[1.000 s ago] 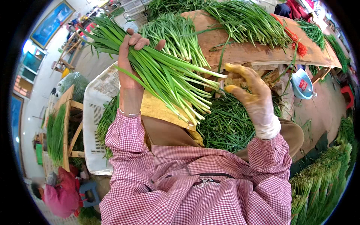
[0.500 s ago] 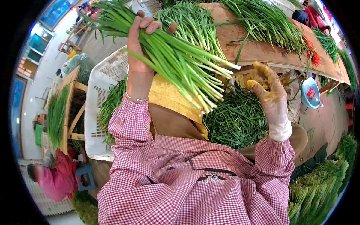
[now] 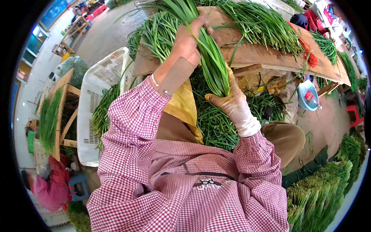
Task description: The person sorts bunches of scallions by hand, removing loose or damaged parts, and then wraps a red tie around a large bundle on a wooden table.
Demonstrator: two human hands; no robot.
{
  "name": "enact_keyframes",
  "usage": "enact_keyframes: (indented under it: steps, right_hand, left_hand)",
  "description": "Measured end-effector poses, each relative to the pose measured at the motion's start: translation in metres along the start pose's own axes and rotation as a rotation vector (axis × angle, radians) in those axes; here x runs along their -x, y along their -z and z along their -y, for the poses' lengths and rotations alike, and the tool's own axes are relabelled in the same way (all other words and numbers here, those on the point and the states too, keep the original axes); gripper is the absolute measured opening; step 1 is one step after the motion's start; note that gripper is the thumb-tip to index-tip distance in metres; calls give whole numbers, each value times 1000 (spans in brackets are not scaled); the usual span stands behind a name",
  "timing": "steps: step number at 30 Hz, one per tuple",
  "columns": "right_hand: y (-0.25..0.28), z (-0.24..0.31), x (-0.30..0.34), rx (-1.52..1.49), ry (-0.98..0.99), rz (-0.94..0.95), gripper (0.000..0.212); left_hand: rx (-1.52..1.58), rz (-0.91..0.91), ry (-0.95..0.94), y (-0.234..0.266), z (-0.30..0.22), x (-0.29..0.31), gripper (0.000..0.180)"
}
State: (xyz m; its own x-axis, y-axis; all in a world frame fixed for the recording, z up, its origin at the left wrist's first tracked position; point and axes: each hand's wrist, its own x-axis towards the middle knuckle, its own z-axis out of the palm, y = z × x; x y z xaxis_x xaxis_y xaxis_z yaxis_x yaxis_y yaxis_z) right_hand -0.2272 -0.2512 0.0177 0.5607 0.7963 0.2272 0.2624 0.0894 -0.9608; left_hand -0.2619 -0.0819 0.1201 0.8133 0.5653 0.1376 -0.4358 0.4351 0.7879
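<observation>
Both hands are on one bunch of green chives (image 3: 210, 58), held upright just in front of the wooden worktop (image 3: 266, 58). The left hand (image 3: 189, 38) is bare and wrapped around the upper part of the bunch, fingers (image 3: 201, 24) curled tight over the stalks with the leaves sticking out above the fist. The right hand (image 3: 232, 102) wears a dirty pale glove and sits at the bottom end of the bunch, fingers closed around the cut ends (can't tell exactly how the fingertips sit, they're tucked behind the stalks). So the bunch runs from the gloved hand up through the bare one.

Around it: more loose chives (image 3: 262, 27) spread along the worktop, a heap of them (image 3: 216, 123) below the worktop by the person's knees, and a white plastic crate (image 3: 96, 100) off to the left of the worktop. Stacked bundles (image 3: 320, 189) sit lower right of it.
</observation>
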Motion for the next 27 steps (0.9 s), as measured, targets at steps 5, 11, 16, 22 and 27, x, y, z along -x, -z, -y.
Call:
enact_keyframes:
  steps: [5, 11, 16, 22, 27]
  right_hand:
    - [7, 1, 4, -244, -318, 134, 40]
    - [-3, 57, -18, -472, -362, 451, 41]
    - [-56, 75, -58, -726, -381, 641, 45]
    - [-94, 54, -101, -955, -465, 619, 34]
    - [-95, 33, -127, -1075, -649, 437, 28]
  left_hand:
    - [-79, -2, 72, 1, -1, 0, 16]
    - [-244, 51, -64, 0, -88, -17, 23]
    - [-321, -42, -206, 37, -146, -52, 22]
    - [-289, 101, 5, 180, -159, -160, 23]
    - [-854, -251, 2, 163, -91, -204, 44]
